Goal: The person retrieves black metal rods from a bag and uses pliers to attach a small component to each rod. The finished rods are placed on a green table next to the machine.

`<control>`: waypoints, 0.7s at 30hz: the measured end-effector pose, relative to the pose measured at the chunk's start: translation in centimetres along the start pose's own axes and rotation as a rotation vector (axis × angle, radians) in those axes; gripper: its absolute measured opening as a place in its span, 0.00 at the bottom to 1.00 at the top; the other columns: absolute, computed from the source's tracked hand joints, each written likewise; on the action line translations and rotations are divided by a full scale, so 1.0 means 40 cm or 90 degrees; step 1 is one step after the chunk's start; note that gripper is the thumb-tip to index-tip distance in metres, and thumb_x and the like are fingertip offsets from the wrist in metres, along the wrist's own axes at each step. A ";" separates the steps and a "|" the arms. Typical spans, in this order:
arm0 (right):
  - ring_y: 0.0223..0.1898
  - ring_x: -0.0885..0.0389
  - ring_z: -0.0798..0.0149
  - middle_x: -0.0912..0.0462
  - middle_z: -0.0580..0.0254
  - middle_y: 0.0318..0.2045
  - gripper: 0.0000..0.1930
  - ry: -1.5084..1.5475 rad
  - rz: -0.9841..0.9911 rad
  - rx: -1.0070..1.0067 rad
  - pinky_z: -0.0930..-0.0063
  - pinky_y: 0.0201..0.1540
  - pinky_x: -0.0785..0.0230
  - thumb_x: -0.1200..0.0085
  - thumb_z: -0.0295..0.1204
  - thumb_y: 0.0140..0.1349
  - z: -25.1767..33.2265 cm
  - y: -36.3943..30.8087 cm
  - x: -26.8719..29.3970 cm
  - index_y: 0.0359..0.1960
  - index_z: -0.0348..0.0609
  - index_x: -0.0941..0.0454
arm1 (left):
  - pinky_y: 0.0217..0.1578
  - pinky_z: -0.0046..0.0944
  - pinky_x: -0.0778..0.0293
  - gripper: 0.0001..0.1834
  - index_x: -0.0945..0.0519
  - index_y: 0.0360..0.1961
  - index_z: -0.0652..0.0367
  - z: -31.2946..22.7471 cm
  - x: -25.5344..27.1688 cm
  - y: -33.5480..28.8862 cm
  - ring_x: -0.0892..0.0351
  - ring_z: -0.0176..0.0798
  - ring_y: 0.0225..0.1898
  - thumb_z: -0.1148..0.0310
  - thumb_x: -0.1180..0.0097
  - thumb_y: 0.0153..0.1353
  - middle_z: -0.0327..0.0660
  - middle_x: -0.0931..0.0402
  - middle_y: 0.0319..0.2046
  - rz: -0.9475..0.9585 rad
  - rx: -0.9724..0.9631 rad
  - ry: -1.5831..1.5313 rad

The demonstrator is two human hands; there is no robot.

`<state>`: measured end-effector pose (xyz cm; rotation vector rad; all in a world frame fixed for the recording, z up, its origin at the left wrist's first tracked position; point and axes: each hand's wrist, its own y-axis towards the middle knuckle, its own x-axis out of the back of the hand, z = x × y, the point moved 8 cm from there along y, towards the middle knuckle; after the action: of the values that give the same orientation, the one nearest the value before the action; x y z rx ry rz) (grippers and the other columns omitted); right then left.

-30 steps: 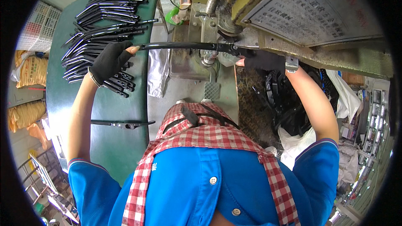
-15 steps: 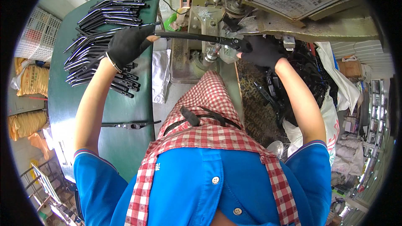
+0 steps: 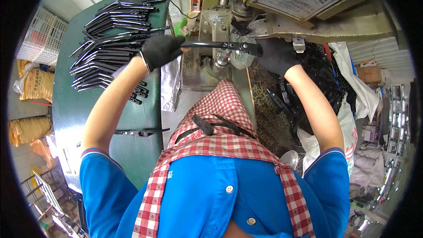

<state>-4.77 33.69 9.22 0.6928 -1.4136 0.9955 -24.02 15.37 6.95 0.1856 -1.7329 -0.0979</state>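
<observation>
Holding a black metal bar (image 3: pixel 207 44) crosswise and nearly level beyond the right edge of the green table (image 3: pixel 134 158), in front of the olive-painted machine (image 3: pixel 330 28), with the left hand (image 3: pixel 163 53) clenched around its left end. Touching the other end of the bar with the right hand (image 3: pixel 277 57), but cannot tell how far the fingers there are curled, because of the black glove against dark parts behind. Just below the bar near its right end, clear plastic (image 3: pixel 242 61). On the far half of the table, from near the far edge toward the middle, many bent black bars (image 3: pixel 119 20) in close rows, partly behind the left hand and forearm. Nearer, at the right edge, a single flat black bar (image 3: pixel 141 133), with its tip past that edge. Just beside the same edge, off the table, a silvery sheet (image 3: pixel 171 83). Past the far right corner, a small switch box (image 3: pixel 195 2) with a red button, and below it some green plastic (image 3: pixel 180 27). Beyond the right hand, a heap of black parts (image 3: pixel 313 70) beside a white sack (image 3: pixel 350 128). Wearing a red checked apron (image 3: pixel 211 145) over a blue shirt (image 3: pixel 198 185).
</observation>
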 end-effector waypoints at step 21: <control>0.32 0.17 0.49 0.19 0.42 0.26 0.15 0.103 0.161 -0.028 0.60 0.36 0.27 0.42 0.35 0.44 -0.044 0.031 -0.106 0.30 0.36 0.21 | 0.26 0.50 0.26 0.14 0.23 0.33 0.55 0.002 0.061 0.067 0.20 0.56 0.28 0.56 0.40 0.56 0.49 0.23 0.24 -0.005 -0.022 0.082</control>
<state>-4.56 35.15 4.70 0.3969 -1.3986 1.1861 -24.69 17.57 9.75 0.1697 -1.6013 -0.1201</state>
